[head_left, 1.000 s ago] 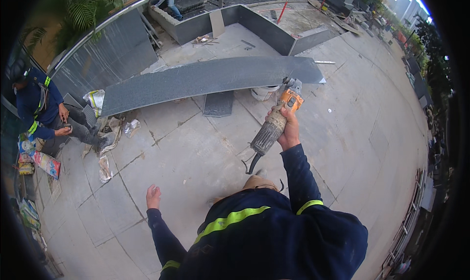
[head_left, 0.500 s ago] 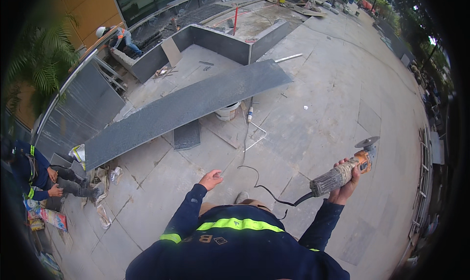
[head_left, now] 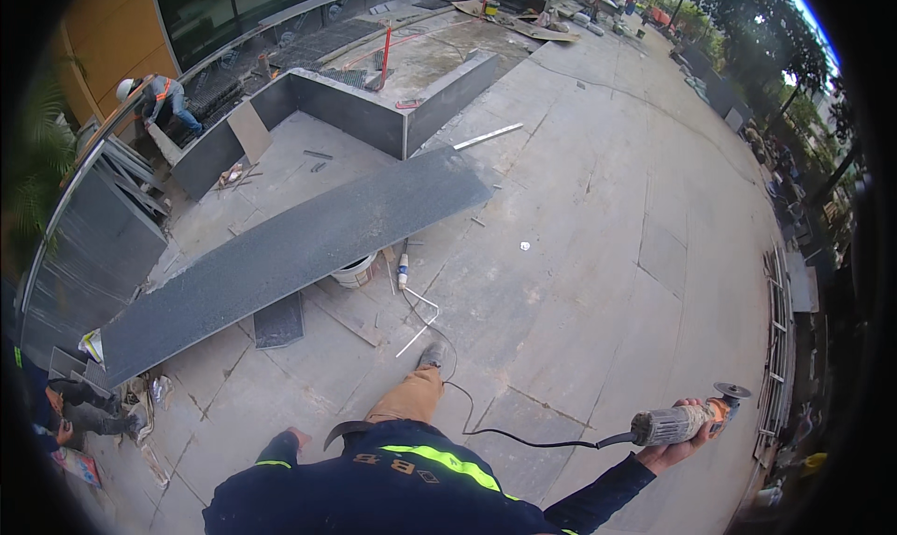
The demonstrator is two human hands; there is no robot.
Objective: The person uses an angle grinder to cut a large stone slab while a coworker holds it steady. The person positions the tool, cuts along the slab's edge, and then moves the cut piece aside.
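The angle grinder (head_left: 662,427) is resting in the right hand (head_left: 665,456), held out to the person's right above the pale pavement (head_left: 579,329) that is spreading across most of the view. A long dark-grey slab (head_left: 308,255) is stretching diagonally over the paving, well apart from the tool, and a low dark wall (head_left: 360,119) is standing beyond it. A white bucket (head_left: 353,274) is showing under the slab's near edge.

The grinder is lying nearly level, with its disc end pointing right and slightly upward. Its barrel is looking grey and dusty, while its smaller gear head (head_left: 719,413) is showing orange. The right hand is gripping the body, its fingers curling over the top. The left hand (head_left: 299,437) is hanging well apart from the grinder, only partly showing past its sleeve (head_left: 277,449); whether its fingers are spreading or closing, I cannot tell. A thin, round grey disc (head_left: 733,390) is sitting at the tip, and a slim black cable (head_left: 523,432) is trailing leftward from the rear.
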